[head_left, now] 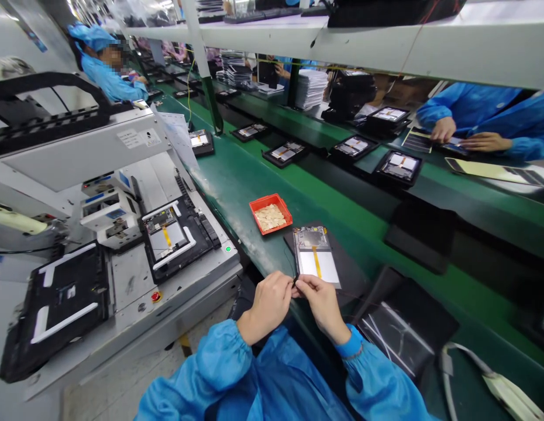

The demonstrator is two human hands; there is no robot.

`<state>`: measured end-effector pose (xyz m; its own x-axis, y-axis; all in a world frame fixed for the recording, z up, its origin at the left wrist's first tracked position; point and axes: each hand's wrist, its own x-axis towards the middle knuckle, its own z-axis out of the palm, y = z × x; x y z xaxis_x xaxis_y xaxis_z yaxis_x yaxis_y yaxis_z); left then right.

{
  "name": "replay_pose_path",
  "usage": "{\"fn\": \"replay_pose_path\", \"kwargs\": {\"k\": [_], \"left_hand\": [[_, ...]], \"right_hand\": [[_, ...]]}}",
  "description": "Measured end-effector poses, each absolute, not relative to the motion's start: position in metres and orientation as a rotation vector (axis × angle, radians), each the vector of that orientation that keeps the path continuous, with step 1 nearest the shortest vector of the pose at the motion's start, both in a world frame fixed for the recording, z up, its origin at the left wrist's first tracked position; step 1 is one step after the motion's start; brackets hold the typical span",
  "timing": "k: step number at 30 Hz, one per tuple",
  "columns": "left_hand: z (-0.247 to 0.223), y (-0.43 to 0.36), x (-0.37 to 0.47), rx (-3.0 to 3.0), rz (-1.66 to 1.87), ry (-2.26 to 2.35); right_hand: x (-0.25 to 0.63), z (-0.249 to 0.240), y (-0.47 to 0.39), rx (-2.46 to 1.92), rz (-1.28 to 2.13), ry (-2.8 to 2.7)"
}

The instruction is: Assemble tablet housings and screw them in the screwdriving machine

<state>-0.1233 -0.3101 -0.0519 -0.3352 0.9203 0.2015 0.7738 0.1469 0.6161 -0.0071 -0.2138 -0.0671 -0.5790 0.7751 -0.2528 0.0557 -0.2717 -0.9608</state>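
My left hand (271,302) and my right hand (321,302) meet at the near edge of an opened tablet (327,266). Both are closed, fingertips pinched together around a small black piece (295,281) whose kind I cannot make out. Thin dark wires run up from there along the tablet's left side. The tablet shows a circuit board at its far end, a silvery-white battery and an orange-yellow ribbon strip. It lies on a dark sheet (348,270). Just beyond it stands a red tray (272,228) of small beige pieces.
At left, a grey machine (136,275) carries another opened tablet (167,234) in a black fixture. More tablets (286,153) lie along the green line. A clear plastic sheet (399,333) and a pale cable (450,374) are at right. Across the line, a co-worker's hands (443,128) handle parts.
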Motion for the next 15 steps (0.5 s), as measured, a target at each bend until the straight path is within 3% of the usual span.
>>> {"fn": "replay_pose_path", "kwargs": {"k": [15], "left_hand": [[-0.044, -0.305, -0.126, 1.431, 1.107, 2.037]], "right_hand": [[0.002, -0.051, -0.215, -1.024, 1.671, -1.729]]}}
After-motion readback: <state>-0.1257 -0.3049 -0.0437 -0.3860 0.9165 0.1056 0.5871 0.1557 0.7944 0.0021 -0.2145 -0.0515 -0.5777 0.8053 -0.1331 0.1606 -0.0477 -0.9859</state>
